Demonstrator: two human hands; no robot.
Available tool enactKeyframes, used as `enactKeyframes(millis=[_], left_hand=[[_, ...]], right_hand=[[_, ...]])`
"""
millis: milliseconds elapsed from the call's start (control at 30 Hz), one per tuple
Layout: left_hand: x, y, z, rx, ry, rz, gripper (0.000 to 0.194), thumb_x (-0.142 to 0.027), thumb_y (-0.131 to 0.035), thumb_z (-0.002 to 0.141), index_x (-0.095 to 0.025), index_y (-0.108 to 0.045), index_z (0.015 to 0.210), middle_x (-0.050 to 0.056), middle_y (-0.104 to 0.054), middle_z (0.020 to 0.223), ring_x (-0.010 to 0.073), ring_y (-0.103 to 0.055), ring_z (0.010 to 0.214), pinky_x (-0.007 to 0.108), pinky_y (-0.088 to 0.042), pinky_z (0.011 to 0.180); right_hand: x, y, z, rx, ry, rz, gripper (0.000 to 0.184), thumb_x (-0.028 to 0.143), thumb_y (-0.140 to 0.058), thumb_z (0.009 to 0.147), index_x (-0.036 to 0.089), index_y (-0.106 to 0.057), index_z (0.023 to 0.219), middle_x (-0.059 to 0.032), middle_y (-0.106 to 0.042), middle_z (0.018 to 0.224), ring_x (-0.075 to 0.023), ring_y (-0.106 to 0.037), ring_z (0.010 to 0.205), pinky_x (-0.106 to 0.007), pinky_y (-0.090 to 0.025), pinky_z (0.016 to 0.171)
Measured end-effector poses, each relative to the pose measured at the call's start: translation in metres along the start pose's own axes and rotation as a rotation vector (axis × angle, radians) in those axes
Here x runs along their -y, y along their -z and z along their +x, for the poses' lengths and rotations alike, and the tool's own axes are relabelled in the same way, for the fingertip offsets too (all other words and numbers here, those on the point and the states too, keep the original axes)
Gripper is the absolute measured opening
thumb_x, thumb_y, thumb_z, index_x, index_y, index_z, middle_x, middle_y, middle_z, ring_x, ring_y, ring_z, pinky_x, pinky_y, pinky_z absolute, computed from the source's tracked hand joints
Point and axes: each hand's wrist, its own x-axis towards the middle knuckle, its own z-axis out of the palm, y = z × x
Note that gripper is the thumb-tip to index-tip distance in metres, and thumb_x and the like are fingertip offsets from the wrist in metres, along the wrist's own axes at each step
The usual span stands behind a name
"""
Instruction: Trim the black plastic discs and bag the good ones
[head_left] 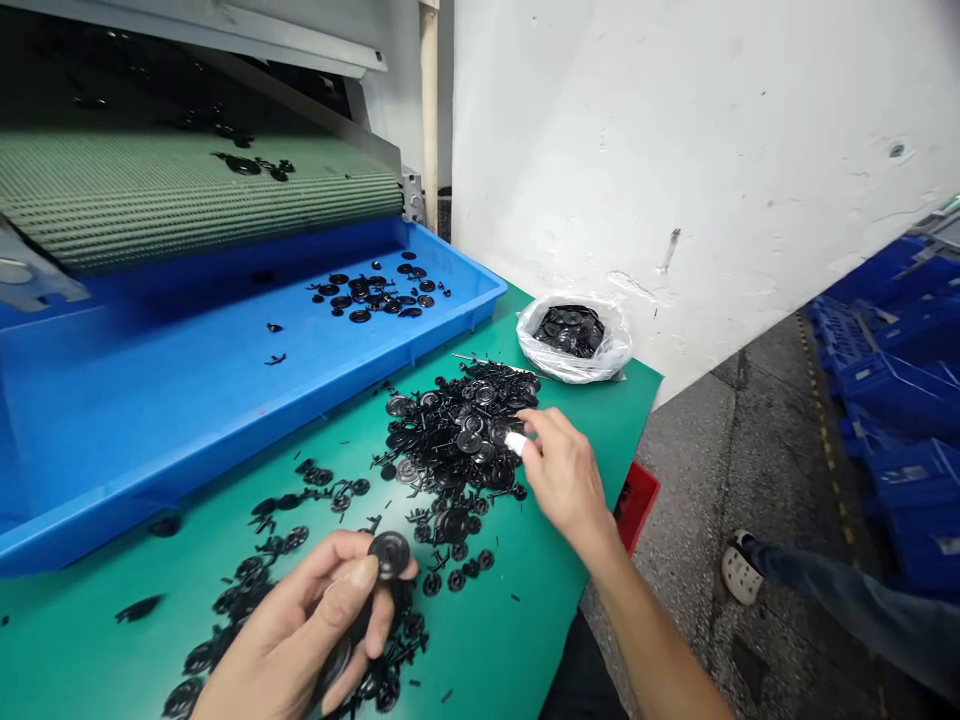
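Between the thumb and fingers of my left hand [322,610] is a round black plastic disc [390,554]. More dark discs seem tucked under its curled fingers, partly hidden. My right hand [562,470] reaches to the right edge of a heap of black plastic parts [465,420], a mix of discs, small wheels and thin branched bits. A white covering [515,442] wraps its thumb tip, and thumb and index finger stand slightly apart at the heap. Small black wheels [296,540] lie scattered around and beneath my left hand.
A blue tray [187,400] with several black discs sits below a green conveyor belt [315,190]. Behind the heap, a clear plastic bag [615,345] holds black discs. A red bin [641,495] is beside the green table [487,650]. At right are a person's leg [840,600] and blue crates [907,400].
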Motion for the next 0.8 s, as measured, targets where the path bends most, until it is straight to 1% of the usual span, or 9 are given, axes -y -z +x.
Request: enactKeyframes(millis=[133, 200, 300, 367, 467, 533, 567, 667, 800], left_hand=[[0.001, -0.006, 0.004, 0.092, 0.04, -0.06, 0.028, -0.045, -0.06, 0.089, -0.019, -0.057, 0.079, -0.005, -0.056, 0.055, 0.0038, -0.032, 0.038, 0.017, -0.022, 0.041], [0.002, -0.007, 0.006, 0.115, 0.032, -0.093, 0.027, -0.042, -0.058, 0.091, -0.019, -0.055, 0.077, -0.005, -0.056, 0.055, 0.0036, -0.032, 0.038, 0.018, -0.02, 0.04], [0.003, -0.003, 0.008, 0.115, 0.011, -0.177, 0.025, -0.039, -0.057, 0.092, -0.019, -0.055, 0.077, -0.005, -0.056, 0.058, 0.0047, -0.032, 0.041, 0.017, -0.023, 0.039], [0.004, 0.001, 0.009, 0.093, -0.008, -0.225, 0.025, -0.039, -0.056, 0.093, -0.019, -0.055, 0.078, -0.005, -0.054, 0.059, 0.0056, -0.032, 0.044, 0.016, -0.025, 0.039], [0.007, 0.002, 0.007, 0.087, -0.037, -0.202, 0.023, -0.042, -0.052, 0.095, -0.02, -0.056, 0.089, -0.005, -0.054, 0.061, 0.0056, -0.033, 0.044, 0.016, -0.027, 0.039], [0.01, -0.001, 0.004, 0.123, -0.051, -0.12, 0.025, -0.045, -0.05, 0.095, -0.021, -0.055, 0.098, -0.005, -0.057, 0.063, 0.0057, -0.036, 0.042, 0.017, -0.028, 0.04], [0.012, -0.003, 0.002, 0.148, -0.057, -0.075, 0.027, -0.047, -0.048, 0.095, -0.021, -0.054, 0.098, -0.005, -0.057, 0.062, 0.0061, -0.037, 0.042, 0.018, -0.028, 0.04], [0.018, -0.009, -0.007, 0.174, -0.058, 0.03, 0.034, -0.053, -0.046, 0.094, -0.02, -0.053, 0.085, -0.006, -0.053, 0.057, 0.0067, -0.035, 0.042, 0.018, -0.026, 0.039], [0.021, -0.011, -0.017, 0.18, 0.0, 0.104, 0.042, -0.057, -0.046, 0.091, -0.02, -0.05, 0.072, -0.007, -0.047, 0.051, 0.007, -0.03, 0.043, 0.019, -0.024, 0.04]], right_hand=[[-0.021, -0.005, 0.016, 0.066, -0.004, 0.053, 0.031, 0.008, -0.048, 0.078, 0.018, -0.069, 0.099, -0.0055, -0.065, 0.092, -0.0172, -0.059, 0.076, -0.03, -0.046, 0.074], [-0.024, -0.009, 0.017, 0.066, -0.023, 0.116, 0.028, 0.009, -0.048, 0.076, 0.018, -0.068, 0.094, -0.0043, -0.064, 0.089, -0.0153, -0.059, 0.071, -0.029, -0.046, 0.07], [-0.022, -0.011, 0.015, 0.074, -0.079, 0.197, 0.019, 0.014, -0.051, 0.076, 0.018, -0.065, 0.089, -0.0007, -0.063, 0.074, -0.0135, -0.056, 0.057, -0.026, -0.044, 0.057], [-0.017, -0.007, 0.011, 0.076, -0.107, 0.267, 0.018, 0.017, -0.052, 0.078, 0.017, -0.064, 0.092, 0.0001, -0.062, 0.07, -0.0138, -0.058, 0.056, -0.025, -0.045, 0.053], [0.0, -0.001, -0.008, 0.135, -0.06, 0.43, 0.032, 0.014, -0.049, 0.083, 0.019, -0.063, 0.112, -0.0039, -0.066, 0.09, -0.0133, -0.063, 0.065, -0.024, -0.05, 0.056], [0.016, 0.0, -0.029, 0.257, 0.047, 0.504, 0.04, 0.009, -0.043, 0.087, 0.023, -0.063, 0.119, -0.0042, -0.064, 0.099, -0.0108, -0.063, 0.065, -0.023, -0.051, 0.059], [0.024, -0.001, -0.041, 0.324, 0.106, 0.531, 0.042, 0.007, -0.04, 0.088, 0.023, -0.063, 0.119, -0.0037, -0.062, 0.096, -0.01, -0.062, 0.064, -0.022, -0.051, 0.058], [0.043, -0.007, -0.073, 0.396, 0.184, 0.535, 0.045, 0.004, -0.037, 0.088, 0.02, -0.061, 0.123, -0.0043, -0.06, 0.09, -0.0123, -0.06, 0.068, -0.023, -0.05, 0.061], [0.049, -0.013, -0.094, 0.357, 0.195, 0.46, 0.041, 0.003, -0.043, 0.083, 0.015, -0.064, 0.116, -0.0055, -0.062, 0.085, -0.0162, -0.059, 0.074, -0.026, -0.048, 0.065]])
